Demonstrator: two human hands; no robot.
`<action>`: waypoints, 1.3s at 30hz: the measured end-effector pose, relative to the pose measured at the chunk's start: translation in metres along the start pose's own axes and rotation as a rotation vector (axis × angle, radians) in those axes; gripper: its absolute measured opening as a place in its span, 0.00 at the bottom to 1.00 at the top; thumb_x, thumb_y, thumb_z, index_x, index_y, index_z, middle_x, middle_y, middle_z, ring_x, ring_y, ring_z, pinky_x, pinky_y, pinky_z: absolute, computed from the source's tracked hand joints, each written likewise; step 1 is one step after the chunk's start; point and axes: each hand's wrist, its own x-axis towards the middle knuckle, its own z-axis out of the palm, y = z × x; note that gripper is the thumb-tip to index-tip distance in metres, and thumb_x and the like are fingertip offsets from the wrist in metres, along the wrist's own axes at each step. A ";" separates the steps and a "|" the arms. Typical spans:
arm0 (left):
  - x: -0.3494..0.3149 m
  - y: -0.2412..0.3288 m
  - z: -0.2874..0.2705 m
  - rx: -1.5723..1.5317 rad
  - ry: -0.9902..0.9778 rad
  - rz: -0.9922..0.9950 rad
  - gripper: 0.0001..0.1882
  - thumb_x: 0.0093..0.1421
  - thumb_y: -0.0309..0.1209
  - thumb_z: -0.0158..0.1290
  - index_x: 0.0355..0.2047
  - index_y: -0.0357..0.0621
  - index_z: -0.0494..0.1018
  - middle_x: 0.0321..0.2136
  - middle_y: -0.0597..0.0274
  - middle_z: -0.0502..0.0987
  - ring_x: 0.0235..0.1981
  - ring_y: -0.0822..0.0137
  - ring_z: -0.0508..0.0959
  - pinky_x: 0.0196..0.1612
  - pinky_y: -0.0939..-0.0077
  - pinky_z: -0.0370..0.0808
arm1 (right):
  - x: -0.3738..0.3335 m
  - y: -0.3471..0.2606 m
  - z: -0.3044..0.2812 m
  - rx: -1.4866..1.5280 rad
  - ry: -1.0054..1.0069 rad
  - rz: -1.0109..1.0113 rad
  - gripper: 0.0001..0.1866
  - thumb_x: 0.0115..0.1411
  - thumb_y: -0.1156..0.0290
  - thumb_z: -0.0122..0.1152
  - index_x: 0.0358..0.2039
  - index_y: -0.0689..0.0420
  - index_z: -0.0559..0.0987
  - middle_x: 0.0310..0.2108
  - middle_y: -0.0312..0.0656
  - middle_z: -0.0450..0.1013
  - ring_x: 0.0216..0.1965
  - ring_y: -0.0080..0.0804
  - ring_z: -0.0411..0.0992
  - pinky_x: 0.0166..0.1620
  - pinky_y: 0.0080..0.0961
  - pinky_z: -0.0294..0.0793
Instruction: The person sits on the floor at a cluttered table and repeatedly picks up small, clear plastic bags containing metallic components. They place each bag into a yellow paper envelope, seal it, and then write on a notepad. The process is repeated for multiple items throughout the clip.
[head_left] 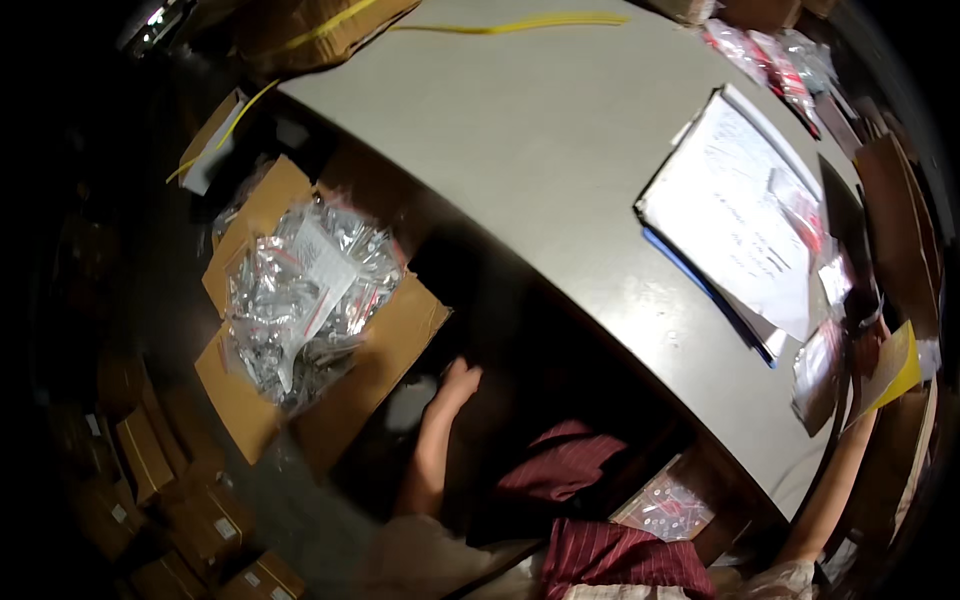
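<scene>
Our left hand (458, 382) hung open in the dark under the table (520, 130), near the middle of the frame, holding nothing. Beside it, at the left, the brown cardboard box (395, 340) was full of shiny, crinkly bags (300, 295) of small metal parts. Our right hand (868, 340), at the right edge, seemed to grip a clear bag (818, 375). We guessed most bags were not yet taken out.

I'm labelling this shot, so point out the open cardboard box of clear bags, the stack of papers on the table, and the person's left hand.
cardboard box (395, 345): head view, right flap.
stack of papers (730, 215): head view, top sheet.
left hand (460, 382): head view, back of hand.
</scene>
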 end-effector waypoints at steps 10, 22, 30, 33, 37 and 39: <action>-0.081 0.347 -0.026 -0.091 -0.889 0.247 0.12 0.74 0.30 0.53 0.46 0.32 0.79 0.37 0.54 0.86 0.36 0.71 0.83 0.34 0.81 0.76 | -0.003 -0.080 0.188 -0.492 0.055 0.503 0.08 0.60 0.69 0.69 0.29 0.60 0.81 0.24 0.30 0.73 0.23 0.16 0.69 0.25 0.16 0.66; -0.156 0.478 0.131 -0.014 -0.886 0.734 0.15 0.69 0.33 0.60 0.50 0.37 0.76 0.34 0.59 0.83 0.29 0.71 0.80 0.36 0.78 0.78 | -0.039 -0.048 0.225 -1.230 0.179 -0.031 0.11 0.70 0.65 0.64 0.46 0.57 0.84 0.26 0.44 0.78 0.23 0.29 0.71 0.30 0.29 0.72; -0.189 0.506 0.227 0.270 -0.994 0.979 0.23 0.64 0.31 0.64 0.54 0.33 0.71 0.33 0.51 0.82 0.32 0.66 0.83 0.37 0.70 0.80 | -0.083 -0.023 0.235 -0.857 0.370 -0.040 0.14 0.69 0.70 0.66 0.52 0.61 0.79 0.32 0.37 0.78 0.32 0.20 0.73 0.36 0.21 0.73; -0.160 0.493 0.243 0.187 -0.910 0.981 0.20 0.64 0.30 0.64 0.52 0.33 0.73 0.30 0.54 0.82 0.30 0.66 0.83 0.35 0.71 0.80 | -0.101 -0.034 0.223 -0.666 0.221 0.180 0.24 0.65 0.72 0.72 0.59 0.60 0.73 0.48 0.34 0.74 0.47 0.19 0.73 0.49 0.22 0.75; -0.158 0.493 0.241 0.149 -0.917 0.904 0.15 0.61 0.23 0.65 0.46 0.37 0.75 0.36 0.65 0.81 0.35 0.79 0.79 0.37 0.84 0.76 | -0.115 -0.028 0.224 -0.541 0.200 0.164 0.26 0.62 0.75 0.75 0.57 0.60 0.73 0.44 0.37 0.76 0.45 0.20 0.75 0.49 0.21 0.76; -0.160 0.492 0.241 0.138 -0.924 0.889 0.14 0.61 0.23 0.65 0.46 0.37 0.75 0.37 0.65 0.81 0.36 0.79 0.79 0.38 0.85 0.76 | -0.118 -0.026 0.224 -0.438 0.252 0.170 0.25 0.61 0.75 0.76 0.56 0.60 0.74 0.42 0.36 0.78 0.43 0.21 0.77 0.47 0.20 0.77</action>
